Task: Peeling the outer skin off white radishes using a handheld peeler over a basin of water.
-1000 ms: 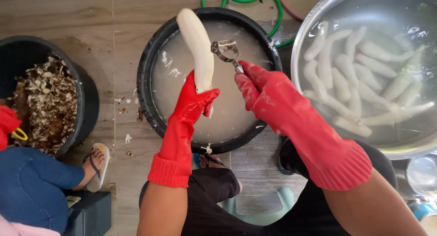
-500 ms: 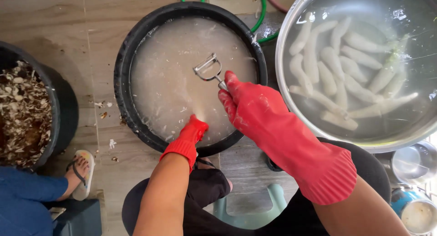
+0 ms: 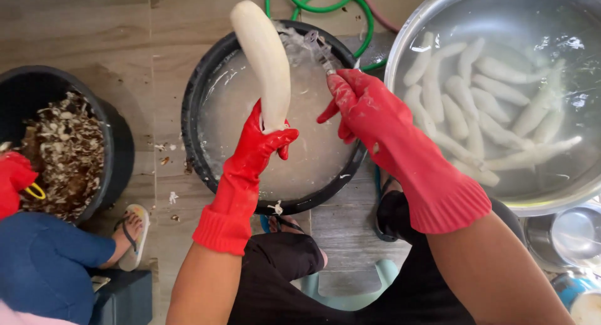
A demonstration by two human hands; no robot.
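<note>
Landmark: black basin [image 3: 206,99] of cloudy water on the wooden floor, in front of the person's knees.
Left hand [image 3: 266,137]: red-gloved, fingers clamped round the lower end of a peeled white root [image 3: 263,56], which stands nearly upright over the basin, tip past its far rim.
Right hand [image 3: 360,106]: red-gloved, closed on the handle of a metal peeler [image 3: 316,46], blade just right of the root above the basin's far edge; whether it touches the root I cannot tell.
Right of basin: large steel bowl [image 3: 400,56] of clear water with many peeled roots [image 3: 488,106] lying in it.
Left of basin: black bucket [image 3: 119,149] full of brown peelings [image 3: 62,149].
Beyond basin: green hose [image 3: 332,5], coiled.
Near the bucket: another person's blue-clad leg [image 3: 44,262] and sandalled foot [image 3: 131,228].
</note>
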